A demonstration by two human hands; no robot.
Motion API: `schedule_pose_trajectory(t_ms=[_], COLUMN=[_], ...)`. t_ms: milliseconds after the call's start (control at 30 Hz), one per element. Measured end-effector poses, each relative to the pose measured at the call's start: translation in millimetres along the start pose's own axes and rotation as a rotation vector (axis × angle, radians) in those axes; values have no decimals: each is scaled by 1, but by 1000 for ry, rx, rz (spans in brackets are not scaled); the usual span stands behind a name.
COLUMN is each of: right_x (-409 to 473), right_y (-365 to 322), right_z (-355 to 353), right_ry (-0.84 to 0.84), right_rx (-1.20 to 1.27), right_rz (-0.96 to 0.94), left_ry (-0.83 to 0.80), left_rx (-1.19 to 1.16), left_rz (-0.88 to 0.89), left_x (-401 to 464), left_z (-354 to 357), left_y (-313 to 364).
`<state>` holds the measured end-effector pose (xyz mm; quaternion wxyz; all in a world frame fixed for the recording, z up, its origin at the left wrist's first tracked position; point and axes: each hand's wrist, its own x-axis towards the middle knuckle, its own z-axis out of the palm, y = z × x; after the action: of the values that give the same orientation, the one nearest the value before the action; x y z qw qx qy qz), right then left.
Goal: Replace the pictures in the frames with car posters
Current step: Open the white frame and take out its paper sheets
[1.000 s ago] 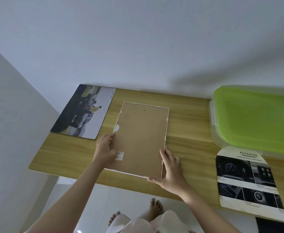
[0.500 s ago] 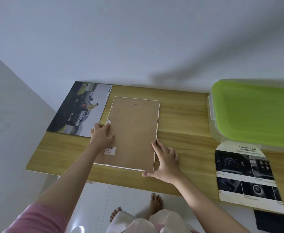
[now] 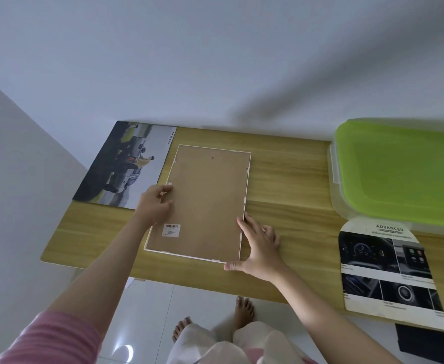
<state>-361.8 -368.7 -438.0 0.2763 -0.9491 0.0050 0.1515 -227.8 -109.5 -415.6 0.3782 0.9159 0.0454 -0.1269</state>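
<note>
A white picture frame (image 3: 207, 195) lies face down on the wooden table (image 3: 289, 185), its brown backing board up with a barcode sticker near the front left. My left hand (image 3: 155, 203) rests on the frame's left edge, fingertips at a small tab there. My right hand (image 3: 260, 248) lies flat against the frame's front right corner, thumb along the front edge. A car poster (image 3: 126, 164) showing a pickup truck lies flat to the left of the frame. A second sheet (image 3: 389, 271) with dashboard photos lies at the right front.
A clear plastic box with a green lid (image 3: 404, 172) stands at the right back, over the top of the dashboard sheet. A dark object (image 3: 431, 342) sits below the table's right front. Walls close the left and back sides. My bare feet (image 3: 244, 308) stand under the front edge.
My left hand has slid up the frame's left edge toward the tab, uncovering the barcode sticker. My right hand stays at the front right corner. The frame has not visibly moved on the table.
</note>
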Motion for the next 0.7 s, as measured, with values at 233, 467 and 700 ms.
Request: schedule_pose_trajectory(t_ms=[233, 467, 700], right_x=[0, 1, 3], right_y=[-10, -12, -24], right_z=[7, 8, 10], right_ry=[20, 28, 29], right_rx=[27, 30, 104], right_rz=[43, 51, 37], left_ry=[34, 24, -2], left_rx=[-237, -348, -303], left_rz=[-69, -99, -115], left_x=[5, 12, 16], left_z=[-2, -7, -14], left_y=[0, -5, -9])
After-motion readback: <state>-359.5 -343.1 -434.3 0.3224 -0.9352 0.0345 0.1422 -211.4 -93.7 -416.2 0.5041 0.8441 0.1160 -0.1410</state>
